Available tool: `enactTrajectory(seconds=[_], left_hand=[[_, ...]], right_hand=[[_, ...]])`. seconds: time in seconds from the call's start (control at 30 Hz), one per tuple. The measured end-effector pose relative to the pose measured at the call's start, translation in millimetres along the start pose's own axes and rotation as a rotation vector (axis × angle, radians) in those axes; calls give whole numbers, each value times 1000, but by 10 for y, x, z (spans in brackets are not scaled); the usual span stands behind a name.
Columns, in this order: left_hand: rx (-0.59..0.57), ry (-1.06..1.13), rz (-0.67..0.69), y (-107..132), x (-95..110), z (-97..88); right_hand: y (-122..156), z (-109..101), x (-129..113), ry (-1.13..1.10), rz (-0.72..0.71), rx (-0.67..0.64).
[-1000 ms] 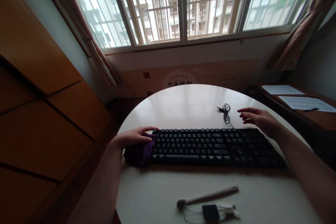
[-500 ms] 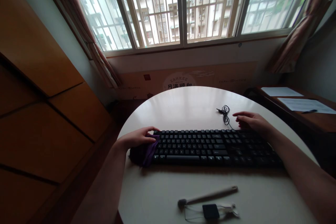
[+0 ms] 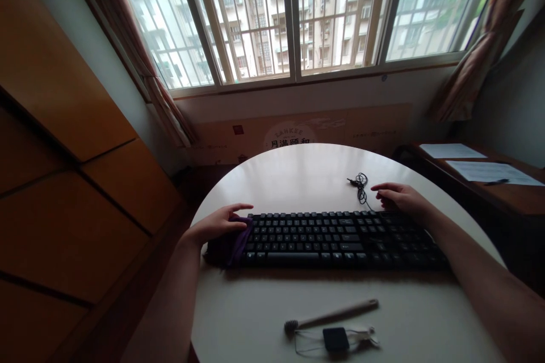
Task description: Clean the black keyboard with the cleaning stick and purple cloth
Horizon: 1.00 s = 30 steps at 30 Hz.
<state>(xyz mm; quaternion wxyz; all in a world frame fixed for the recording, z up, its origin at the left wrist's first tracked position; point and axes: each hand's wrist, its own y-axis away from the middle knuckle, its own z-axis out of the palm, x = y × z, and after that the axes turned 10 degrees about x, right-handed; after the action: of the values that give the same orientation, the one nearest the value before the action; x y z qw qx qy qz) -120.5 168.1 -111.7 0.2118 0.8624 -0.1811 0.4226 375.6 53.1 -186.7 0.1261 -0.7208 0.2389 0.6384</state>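
A black keyboard (image 3: pixel 332 238) lies across a round white table (image 3: pixel 306 181). My left hand (image 3: pixel 217 222) rests at the keyboard's left end, pressing a purple cloth (image 3: pixel 232 247) against it, fingers laid over the cloth. My right hand (image 3: pixel 400 197) lies on the keyboard's far right corner, fingers bent over the back edge beside the coiled black cable (image 3: pixel 361 186).
Near the table's front edge lie a long-handled brush (image 3: pixel 332 315) and a small black square item with white wire (image 3: pixel 336 339). A side desk (image 3: pixel 485 181) with papers stands at the right. Wooden cabinets fill the left; a barred window is ahead.
My right hand has come down from hovering above the table onto the keyboard's far right corner. My left hand stays on the cloth. The view has tilted slightly.
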Motion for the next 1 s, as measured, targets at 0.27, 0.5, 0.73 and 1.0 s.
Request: enactTrajectory(seconds=[0.27,0.5,0.73,1.0], left_hand=[[-18,57,114,46,82,12],[152,-290,204,-22,143,154],[65,-385,47,-52,116,185],[-23,-309,-18,-42,141,187]], right_hand=[[-57,-11,26,85,-28,-32],[-75,-17,32,105,-23,-45],[-27,4,-21,109,-3,-46],[-19,-16,-21,144,-28,-48]])
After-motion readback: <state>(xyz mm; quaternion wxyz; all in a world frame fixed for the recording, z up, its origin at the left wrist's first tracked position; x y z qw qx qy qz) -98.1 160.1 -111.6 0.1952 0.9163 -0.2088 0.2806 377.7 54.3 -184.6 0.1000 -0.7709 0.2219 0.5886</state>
